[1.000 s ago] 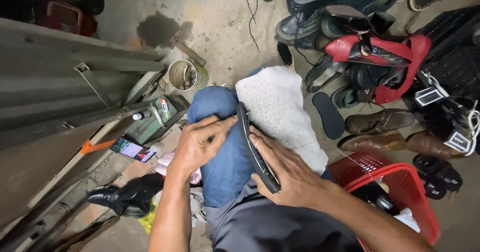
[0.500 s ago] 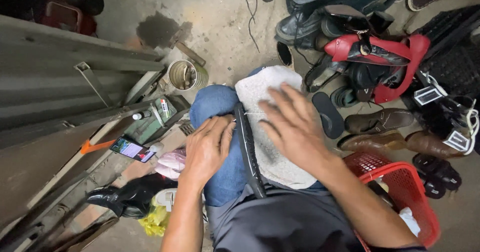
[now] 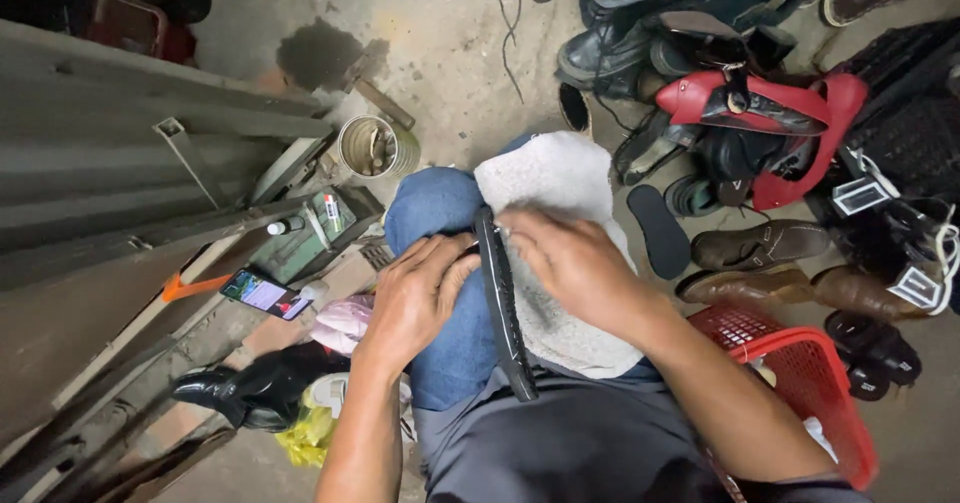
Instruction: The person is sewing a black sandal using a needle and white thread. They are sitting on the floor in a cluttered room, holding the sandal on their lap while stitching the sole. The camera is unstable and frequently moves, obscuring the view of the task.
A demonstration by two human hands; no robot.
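A: Denim knee (image 3: 440,263) and grey cloth (image 3: 555,253) fill centre; red basket (image 3: 800,373) near right.

B: Hands?

A: Left hand (image 3: 415,298) clamps black sole (image 3: 503,308), on edge between the knees. Right hand (image 3: 570,263) flat, fingers together, beside it.

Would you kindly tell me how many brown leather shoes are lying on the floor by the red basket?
2: one brown shoe lies above the red basket, and a second brown shoe lies just below it, nearer the basket rim. More could be hidden in the pile.
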